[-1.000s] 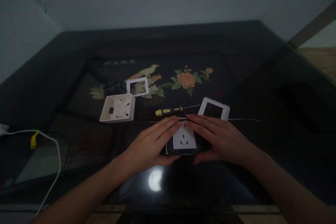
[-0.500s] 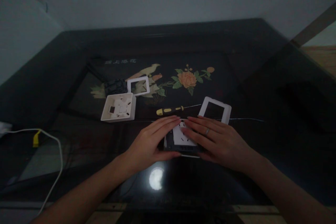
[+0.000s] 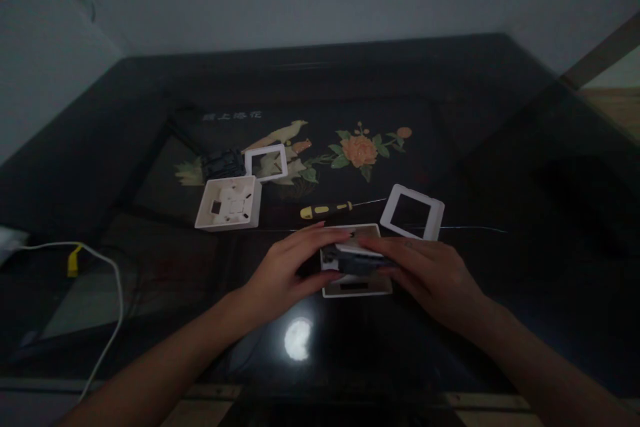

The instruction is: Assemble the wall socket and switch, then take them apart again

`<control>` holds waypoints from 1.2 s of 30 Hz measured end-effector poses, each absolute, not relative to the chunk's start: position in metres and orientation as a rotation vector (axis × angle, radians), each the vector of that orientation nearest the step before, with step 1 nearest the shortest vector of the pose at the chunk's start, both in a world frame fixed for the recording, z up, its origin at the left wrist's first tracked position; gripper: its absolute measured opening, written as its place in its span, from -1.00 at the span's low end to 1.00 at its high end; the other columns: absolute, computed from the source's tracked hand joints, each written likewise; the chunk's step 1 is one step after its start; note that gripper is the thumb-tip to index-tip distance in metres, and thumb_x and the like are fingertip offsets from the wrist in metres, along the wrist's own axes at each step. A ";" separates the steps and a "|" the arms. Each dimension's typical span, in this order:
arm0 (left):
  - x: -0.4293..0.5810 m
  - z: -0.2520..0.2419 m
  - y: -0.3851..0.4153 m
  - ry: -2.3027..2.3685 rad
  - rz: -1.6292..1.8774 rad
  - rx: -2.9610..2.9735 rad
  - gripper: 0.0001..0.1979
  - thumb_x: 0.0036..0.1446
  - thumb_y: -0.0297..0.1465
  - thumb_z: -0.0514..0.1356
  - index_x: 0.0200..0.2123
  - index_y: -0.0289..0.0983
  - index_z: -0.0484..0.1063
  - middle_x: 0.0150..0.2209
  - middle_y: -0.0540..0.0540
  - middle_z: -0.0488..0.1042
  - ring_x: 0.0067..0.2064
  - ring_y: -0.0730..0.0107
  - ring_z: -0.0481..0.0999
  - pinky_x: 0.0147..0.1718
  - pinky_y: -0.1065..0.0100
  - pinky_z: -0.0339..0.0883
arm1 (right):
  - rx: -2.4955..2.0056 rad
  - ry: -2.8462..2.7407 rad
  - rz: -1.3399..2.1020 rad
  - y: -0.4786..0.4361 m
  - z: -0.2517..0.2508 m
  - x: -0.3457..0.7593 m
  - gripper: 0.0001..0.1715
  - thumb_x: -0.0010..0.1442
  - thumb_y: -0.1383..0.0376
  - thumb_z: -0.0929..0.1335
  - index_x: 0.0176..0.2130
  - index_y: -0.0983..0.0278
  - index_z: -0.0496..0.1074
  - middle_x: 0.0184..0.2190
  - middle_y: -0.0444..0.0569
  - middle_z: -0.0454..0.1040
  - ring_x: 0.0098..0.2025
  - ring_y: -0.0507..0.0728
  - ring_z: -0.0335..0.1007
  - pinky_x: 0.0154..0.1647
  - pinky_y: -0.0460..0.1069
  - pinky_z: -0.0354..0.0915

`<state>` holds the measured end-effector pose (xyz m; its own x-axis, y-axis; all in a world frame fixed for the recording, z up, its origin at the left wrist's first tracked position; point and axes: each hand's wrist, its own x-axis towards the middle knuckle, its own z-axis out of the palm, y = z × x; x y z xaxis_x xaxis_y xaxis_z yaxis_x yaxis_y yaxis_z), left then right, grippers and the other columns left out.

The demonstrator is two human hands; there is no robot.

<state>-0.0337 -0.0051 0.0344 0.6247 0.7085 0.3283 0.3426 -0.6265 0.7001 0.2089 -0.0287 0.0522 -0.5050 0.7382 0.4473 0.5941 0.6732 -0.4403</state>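
Observation:
A socket module (image 3: 357, 260), white on its face and dark at the back, is tilted over a white wall box (image 3: 357, 291). My left hand (image 3: 300, 261) grips the module's left end between thumb and fingers. On the right end, my right hand (image 3: 425, 268) pinches it too, a ring on one finger. Part of the module is hidden by my fingers. Just beyond the box lies a yellow and black screwdriver (image 3: 327, 210). A white frame (image 3: 437, 219) rests to the right, near my right hand.
To the left lie another white box (image 3: 229, 203), a dark module (image 3: 223, 163) and a second white frame (image 3: 267, 177). A white cable (image 3: 116, 280) with a yellow tag (image 3: 73, 261) runs along the left side of the dark glossy table (image 3: 310, 80).
The socket module has been raised and tilted, so the white box beneath it now shows. My fingers have shifted from lying over its face to gripping its ends.

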 end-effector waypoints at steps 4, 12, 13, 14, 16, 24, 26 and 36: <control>-0.037 0.047 -0.008 0.830 0.799 2.166 -0.60 0.23 -0.38 0.25 0.13 -0.23 0.39 0.07 -0.14 0.56 0.12 0.26 0.53 0.16 0.25 0.37 | -1.114 -2.147 0.619 -0.030 0.062 0.208 -0.69 0.37 0.36 0.21 -0.05 0.27 0.50 -0.24 -0.05 0.67 -0.34 0.02 0.62 -0.33 -0.16 0.46; -0.033 0.055 -0.014 0.937 0.852 1.744 -0.70 0.10 -0.42 0.35 -0.06 -0.25 0.54 -0.19 -0.06 0.68 -0.21 0.29 0.69 -0.19 0.39 0.57 | -1.244 -1.882 1.084 -0.031 0.066 0.203 -0.74 0.28 0.29 0.27 -0.19 0.18 0.56 -0.43 -0.17 0.63 -0.46 0.06 0.54 -0.49 -0.11 0.40; -0.032 0.055 -0.014 0.945 0.846 1.662 -0.73 0.09 -0.43 0.35 -0.09 -0.25 0.56 -0.22 -0.05 0.68 -0.24 0.30 0.69 -0.22 0.40 0.58 | -1.244 -1.880 1.101 -0.032 0.065 0.203 -0.73 0.29 0.28 0.27 -0.17 0.18 0.56 -0.41 -0.16 0.64 -0.46 0.06 0.54 -0.50 -0.10 0.40; -0.030 0.056 -0.015 0.948 0.836 1.585 -0.74 0.08 -0.44 0.35 -0.11 -0.25 0.57 -0.24 -0.04 0.69 -0.25 0.30 0.69 -0.24 0.40 0.58 | -1.243 -1.879 1.114 -0.033 0.064 0.202 -0.72 0.29 0.28 0.26 -0.15 0.17 0.56 -0.41 -0.15 0.64 -0.46 0.06 0.53 -0.51 -0.10 0.39; -0.028 0.057 -0.015 0.947 0.818 1.453 -0.77 0.06 -0.47 0.35 -0.15 -0.25 0.57 -0.25 -0.03 0.69 -0.25 0.31 0.69 -0.25 0.42 0.57 | -1.240 -1.865 1.139 -0.034 0.061 0.201 -0.71 0.30 0.28 0.26 -0.13 0.17 0.56 -0.44 -0.17 0.62 -0.49 0.05 0.51 -0.55 -0.11 0.37; -0.027 0.057 -0.014 1.007 0.749 1.275 -0.80 0.03 -0.46 0.34 -0.22 -0.25 0.56 -0.31 0.00 0.67 -0.28 0.40 0.65 -0.26 0.47 0.50 | -1.275 -1.719 1.336 -0.037 0.062 0.198 -0.76 0.26 0.25 0.29 -0.33 0.22 0.54 -0.51 -0.17 0.58 -0.52 0.02 0.46 -0.55 -0.13 0.35; -0.028 0.057 -0.014 1.052 0.741 1.291 -0.78 0.01 -0.44 0.35 -0.21 -0.27 0.56 -0.34 -0.01 0.65 -0.32 0.40 0.62 -0.30 0.47 0.48 | -1.291 -1.704 1.364 -0.037 0.062 0.197 -0.75 0.25 0.24 0.29 -0.39 0.22 0.51 -0.55 -0.18 0.55 -0.55 0.01 0.45 -0.58 -0.14 0.33; -0.032 0.062 -0.009 1.008 0.630 1.265 -0.92 0.01 -0.42 0.34 -0.35 -0.27 0.57 -0.41 0.00 0.62 -0.37 0.40 0.57 -0.37 0.45 0.42 | -1.235 -1.621 1.527 -0.037 0.057 0.200 -0.73 0.28 0.21 0.29 -0.34 0.19 0.55 -0.50 -0.14 0.59 -0.47 0.05 0.54 -0.51 -0.11 0.46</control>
